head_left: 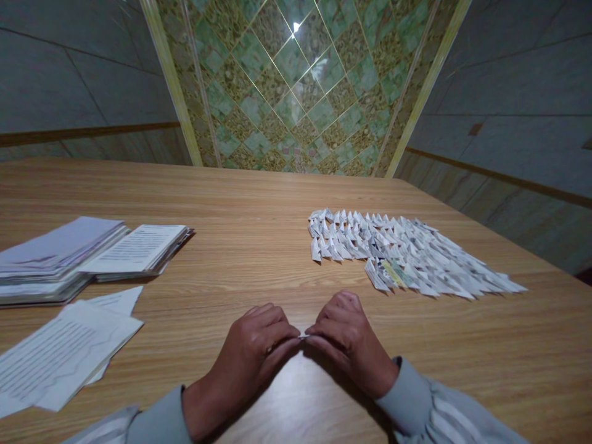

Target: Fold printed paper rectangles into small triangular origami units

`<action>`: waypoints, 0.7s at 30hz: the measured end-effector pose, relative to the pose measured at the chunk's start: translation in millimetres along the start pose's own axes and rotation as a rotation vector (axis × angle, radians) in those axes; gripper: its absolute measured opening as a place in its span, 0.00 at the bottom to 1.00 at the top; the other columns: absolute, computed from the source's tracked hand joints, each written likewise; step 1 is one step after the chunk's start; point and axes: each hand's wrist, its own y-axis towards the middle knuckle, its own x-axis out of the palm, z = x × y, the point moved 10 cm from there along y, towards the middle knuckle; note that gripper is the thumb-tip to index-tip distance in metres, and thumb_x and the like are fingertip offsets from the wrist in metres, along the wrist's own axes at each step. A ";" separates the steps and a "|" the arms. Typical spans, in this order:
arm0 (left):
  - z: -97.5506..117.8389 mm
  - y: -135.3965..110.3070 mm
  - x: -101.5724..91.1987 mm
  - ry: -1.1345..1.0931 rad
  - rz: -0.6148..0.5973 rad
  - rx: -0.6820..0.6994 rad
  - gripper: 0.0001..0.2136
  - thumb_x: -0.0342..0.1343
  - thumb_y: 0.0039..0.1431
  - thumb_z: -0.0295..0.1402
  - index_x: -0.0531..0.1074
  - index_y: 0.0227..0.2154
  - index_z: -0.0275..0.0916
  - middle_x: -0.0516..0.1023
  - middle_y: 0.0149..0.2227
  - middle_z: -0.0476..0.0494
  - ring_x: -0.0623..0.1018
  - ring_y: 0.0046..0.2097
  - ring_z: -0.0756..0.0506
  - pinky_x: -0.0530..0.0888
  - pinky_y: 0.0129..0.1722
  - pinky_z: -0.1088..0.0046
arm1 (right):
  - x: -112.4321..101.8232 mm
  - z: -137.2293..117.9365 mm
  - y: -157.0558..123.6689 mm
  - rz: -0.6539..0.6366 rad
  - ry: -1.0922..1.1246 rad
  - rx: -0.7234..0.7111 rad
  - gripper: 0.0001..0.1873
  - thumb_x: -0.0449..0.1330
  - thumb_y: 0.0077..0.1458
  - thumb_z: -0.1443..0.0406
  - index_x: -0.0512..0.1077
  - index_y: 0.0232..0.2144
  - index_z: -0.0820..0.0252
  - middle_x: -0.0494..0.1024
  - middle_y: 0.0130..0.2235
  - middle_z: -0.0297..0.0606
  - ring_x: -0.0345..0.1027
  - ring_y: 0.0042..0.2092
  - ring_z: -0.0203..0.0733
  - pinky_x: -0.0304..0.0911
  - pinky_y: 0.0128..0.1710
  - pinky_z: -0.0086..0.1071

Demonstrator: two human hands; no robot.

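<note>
Thumbs against curled fingers, my left hand [259, 342] and my right hand [345, 336] meet near the middle of the table. Between them they pinch a small piece of folded paper [303, 337], of which only a thin white edge shows. The rest of it is hidden by my fingers. Beyond my right hand stand rows of small folded paper boats [416, 259], mostly white with print, one with yellow and green.
On the left lie a thick stack of paper [60, 246], a smaller stack of printed sheets [139, 246] and several loose lined sheets [69, 345]. The wooden table [240, 197] reaches back towards a green tiled wall [296, 92].
</note>
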 end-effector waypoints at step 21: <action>-37.4 14.5 -20.9 -0.204 -0.003 -0.183 0.08 0.56 0.62 0.29 0.78 0.29 0.38 0.77 0.28 0.47 0.76 0.31 0.47 0.68 0.31 0.74 | -16.2 26.4 -0.2 0.024 0.022 -0.023 0.16 0.55 0.66 0.61 0.78 0.32 0.61 0.74 0.27 0.38 0.63 0.33 0.42 0.55 0.34 0.34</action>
